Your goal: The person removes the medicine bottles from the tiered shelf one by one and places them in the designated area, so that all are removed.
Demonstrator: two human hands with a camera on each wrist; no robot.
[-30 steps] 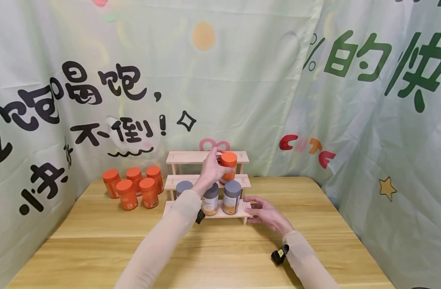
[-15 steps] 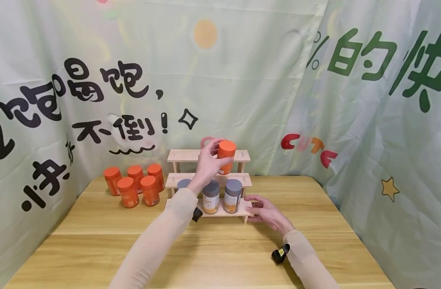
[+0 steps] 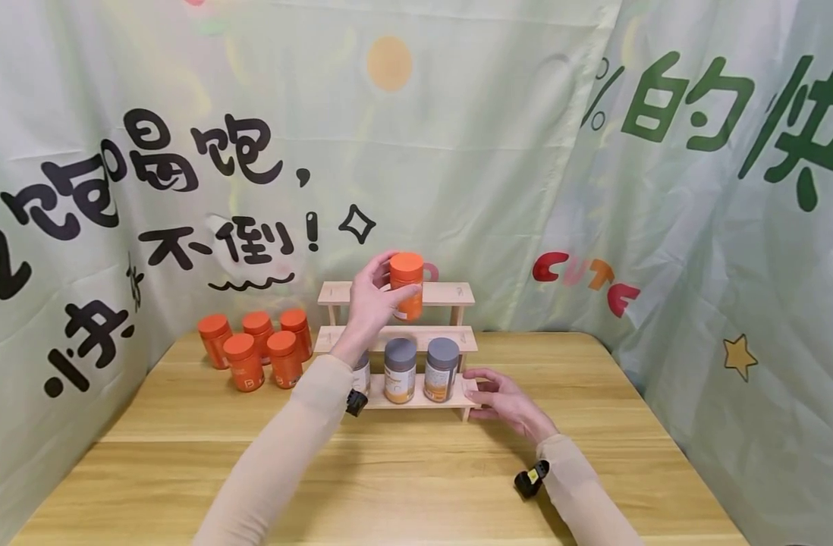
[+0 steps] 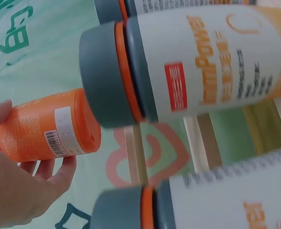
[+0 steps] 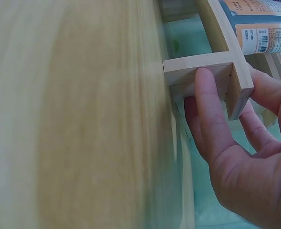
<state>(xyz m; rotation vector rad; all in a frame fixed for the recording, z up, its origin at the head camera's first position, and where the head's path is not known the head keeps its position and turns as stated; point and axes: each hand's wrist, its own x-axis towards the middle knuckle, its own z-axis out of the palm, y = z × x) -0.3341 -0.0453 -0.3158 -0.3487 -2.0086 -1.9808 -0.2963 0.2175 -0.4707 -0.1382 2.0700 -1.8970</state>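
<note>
Shelving the orange jar, apparently; calls for level lowering.
Left hand pinches it; right hand grips rack at 4 o'clock.

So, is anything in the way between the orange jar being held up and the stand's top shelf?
Nothing visible is. The left grip holds the orange jar up near the top shelf, and the grey-lidded jars stand lower, on the bottom shelf.
</note>
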